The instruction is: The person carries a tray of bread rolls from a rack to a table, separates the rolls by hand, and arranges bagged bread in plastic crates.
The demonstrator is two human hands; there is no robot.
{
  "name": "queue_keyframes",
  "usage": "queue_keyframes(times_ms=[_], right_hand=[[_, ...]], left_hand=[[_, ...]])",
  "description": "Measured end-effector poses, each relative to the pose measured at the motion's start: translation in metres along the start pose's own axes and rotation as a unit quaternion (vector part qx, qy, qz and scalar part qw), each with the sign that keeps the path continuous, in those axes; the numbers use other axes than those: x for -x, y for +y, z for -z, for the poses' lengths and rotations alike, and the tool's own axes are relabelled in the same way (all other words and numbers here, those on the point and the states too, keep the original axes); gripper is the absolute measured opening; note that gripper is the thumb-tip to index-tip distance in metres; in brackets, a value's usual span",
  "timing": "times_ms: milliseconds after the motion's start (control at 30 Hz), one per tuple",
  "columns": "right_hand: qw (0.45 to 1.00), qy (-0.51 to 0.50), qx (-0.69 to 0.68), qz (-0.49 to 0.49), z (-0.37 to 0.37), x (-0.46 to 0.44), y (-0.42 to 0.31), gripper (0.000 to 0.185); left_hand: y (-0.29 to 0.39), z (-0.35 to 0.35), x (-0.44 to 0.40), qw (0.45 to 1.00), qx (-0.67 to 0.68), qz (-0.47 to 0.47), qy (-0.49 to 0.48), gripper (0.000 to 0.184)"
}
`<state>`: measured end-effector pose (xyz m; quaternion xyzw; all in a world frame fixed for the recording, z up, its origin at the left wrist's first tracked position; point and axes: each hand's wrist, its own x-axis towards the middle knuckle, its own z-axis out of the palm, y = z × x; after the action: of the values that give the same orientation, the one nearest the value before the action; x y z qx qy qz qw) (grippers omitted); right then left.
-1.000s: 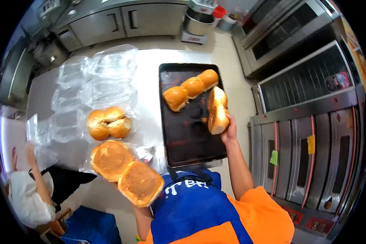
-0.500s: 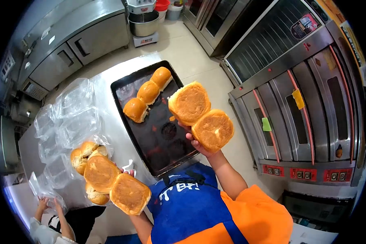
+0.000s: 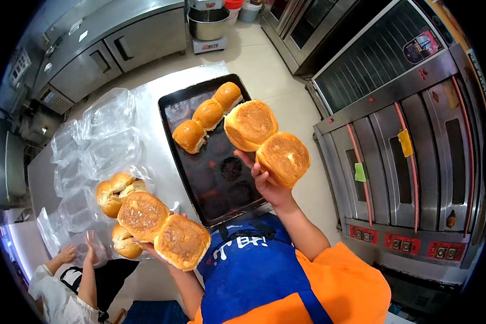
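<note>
My left hand (image 3: 152, 249) holds a joined pair of bread buns (image 3: 162, 229) with their browned, flat undersides facing up, over the table's left part; most of its fingers are hidden beneath. My right hand (image 3: 270, 186) grips another joined pair of buns (image 3: 267, 140), undersides also showing, above the right edge of a black baking tray (image 3: 213, 186). A row of three glossy buns (image 3: 208, 114) lies at the tray's far end. Beside the left pair, more buns (image 3: 112, 195) rest at the plastic bags.
Clear plastic bags (image 3: 105, 140) spread over the steel table (image 3: 151, 97). A co-worker's hands (image 3: 86, 251) handle a bag at the lower left. Deck ovens (image 3: 394, 156) line the right; a mixer (image 3: 208, 27) stands at the back.
The view has shifted slightly, so the tray appears further right. My left hand's buns have moved a little up and right, the right pair slightly left against the tray. The co-worker's hands have moved.
</note>
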<state>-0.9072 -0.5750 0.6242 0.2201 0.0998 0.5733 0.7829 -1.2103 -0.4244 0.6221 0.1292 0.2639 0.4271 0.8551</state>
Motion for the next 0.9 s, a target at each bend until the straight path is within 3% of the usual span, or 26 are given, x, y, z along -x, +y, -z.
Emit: queue_keyframes(times_ms=[167,267,400,467,567,633,667,733,767,833,900], right_hand=[[0.998,0.042,0.035,0.020,-0.012,-0.009,0.009,0.079],[0.997,0.057,0.055,0.019,-0.012,-0.014,0.009,0.078],[0.993,0.059,0.105,0.004,-0.011,-0.015,0.005,0.080],[0.972,0.097,0.210,0.033,-0.008,-0.010,0.006,0.084],[0.884,0.162,0.433,0.067,-0.006,-0.007,0.011,0.092],[0.836,0.139,0.531,0.028,-0.022,-0.021,0.033,0.098],[0.790,0.112,0.602,-0.003,-0.026,-0.029,0.047,0.100],[0.661,0.077,0.745,-0.044,-0.021,-0.032,0.059,0.110],[0.501,-0.011,0.865,-0.035,-0.027,-0.033,0.068,0.107],[0.306,-0.103,0.945,-0.061,-0.046,-0.039,0.102,0.100],[0.282,-0.110,0.953,0.001,-0.045,-0.032,0.114,0.105]], left_hand=[[-0.001,-0.010,0.011,0.999,-0.011,0.003,0.051,0.093],[0.001,0.000,0.008,1.000,-0.002,0.015,-0.015,0.091],[-0.001,-0.015,0.008,0.994,-0.039,-0.050,0.084,0.095],[-0.002,-0.031,0.010,0.985,-0.088,-0.082,0.123,0.091],[-0.001,-0.009,-0.001,0.988,-0.088,-0.086,0.095,0.085],[-0.010,0.005,-0.009,0.968,-0.207,-0.102,0.098,0.084],[-0.014,-0.002,-0.014,0.976,-0.190,-0.080,0.077,0.085],[-0.022,-0.013,-0.025,0.987,-0.156,-0.033,0.015,0.087],[-0.029,-0.024,-0.027,0.989,-0.146,-0.015,-0.020,0.088],[-0.037,-0.033,-0.028,0.991,-0.132,-0.016,-0.017,0.095],[-0.033,-0.030,-0.032,0.993,-0.111,-0.029,-0.016,0.097]])
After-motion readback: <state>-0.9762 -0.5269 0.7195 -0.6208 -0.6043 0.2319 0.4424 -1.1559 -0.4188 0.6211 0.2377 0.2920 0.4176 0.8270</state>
